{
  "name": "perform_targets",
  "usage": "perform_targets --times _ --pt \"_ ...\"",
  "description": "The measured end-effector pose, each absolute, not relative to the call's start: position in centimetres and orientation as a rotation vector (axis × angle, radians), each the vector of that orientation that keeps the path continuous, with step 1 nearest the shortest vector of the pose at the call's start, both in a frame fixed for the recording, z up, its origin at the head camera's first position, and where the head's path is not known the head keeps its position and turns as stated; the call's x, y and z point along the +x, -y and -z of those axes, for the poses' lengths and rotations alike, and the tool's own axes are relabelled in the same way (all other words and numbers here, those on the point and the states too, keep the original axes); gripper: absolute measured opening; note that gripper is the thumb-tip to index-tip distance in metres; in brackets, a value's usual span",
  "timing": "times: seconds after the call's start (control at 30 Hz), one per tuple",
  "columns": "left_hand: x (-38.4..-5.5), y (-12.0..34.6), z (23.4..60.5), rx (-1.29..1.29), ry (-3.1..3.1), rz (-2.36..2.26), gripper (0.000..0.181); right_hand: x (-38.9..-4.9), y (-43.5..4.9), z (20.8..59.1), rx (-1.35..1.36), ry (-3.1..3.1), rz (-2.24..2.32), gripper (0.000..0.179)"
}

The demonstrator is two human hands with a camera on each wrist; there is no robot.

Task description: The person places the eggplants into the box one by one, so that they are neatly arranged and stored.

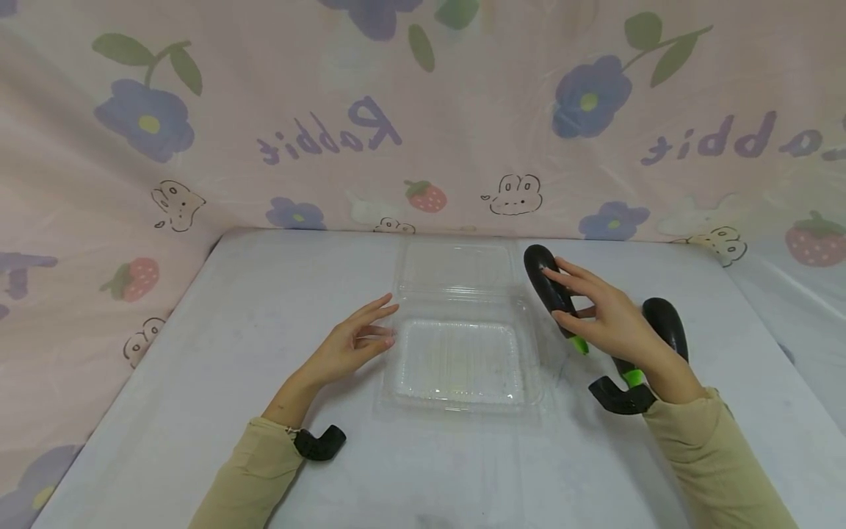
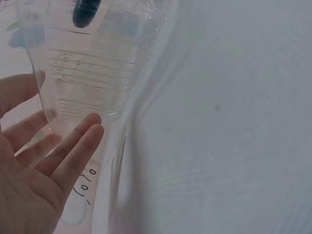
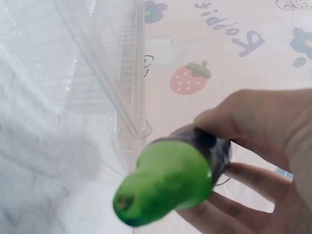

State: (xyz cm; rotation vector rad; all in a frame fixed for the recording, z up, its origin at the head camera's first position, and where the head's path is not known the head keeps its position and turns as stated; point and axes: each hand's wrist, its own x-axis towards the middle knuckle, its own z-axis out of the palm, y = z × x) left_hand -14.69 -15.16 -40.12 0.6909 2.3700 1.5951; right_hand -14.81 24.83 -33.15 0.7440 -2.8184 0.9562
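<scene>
My right hand (image 1: 611, 316) grips a dark purple toy-like eggplant (image 1: 545, 275) from above, thumb on one side and fingers on the other. The eggplant is tilted, its green stem end (image 3: 170, 175) pointing toward the camera in the right wrist view. A transparent plastic clamshell box (image 1: 456, 360) lies open in the middle, its lid (image 1: 458, 266) folded back to the far side. At the box's left edge my left hand (image 1: 346, 345) stands with fingers loosely extended, fingertips right at the rim.
A second eggplant (image 1: 666, 327) lies to the right, partly hidden behind the right wrist. Black wrist-worn pieces (image 1: 320, 443) sit on both wrists. A white-covered table (image 1: 264, 264) spreads underneath, and a pink printed curtain (image 1: 463, 95) rises behind it.
</scene>
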Motion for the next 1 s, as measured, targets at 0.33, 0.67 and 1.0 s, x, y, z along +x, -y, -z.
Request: perform_targets --times 0.33,0.67,1.0 --pt "-14.7 15.2 40.1 0.685 -2.361 -1.605 0.056 -15.1 -24.1 32.7 0.779 2.846 -0.956 0.059" --pt "-14.7 15.2 40.1 0.684 -2.363 -1.605 0.056 -15.4 -23.4 32.6 0.861 2.857 -0.998 0.058" --pt "-14.8 15.1 40.2 0.688 -2.356 -1.614 0.056 -15.5 -22.3 32.3 0.964 2.859 -1.022 0.059"
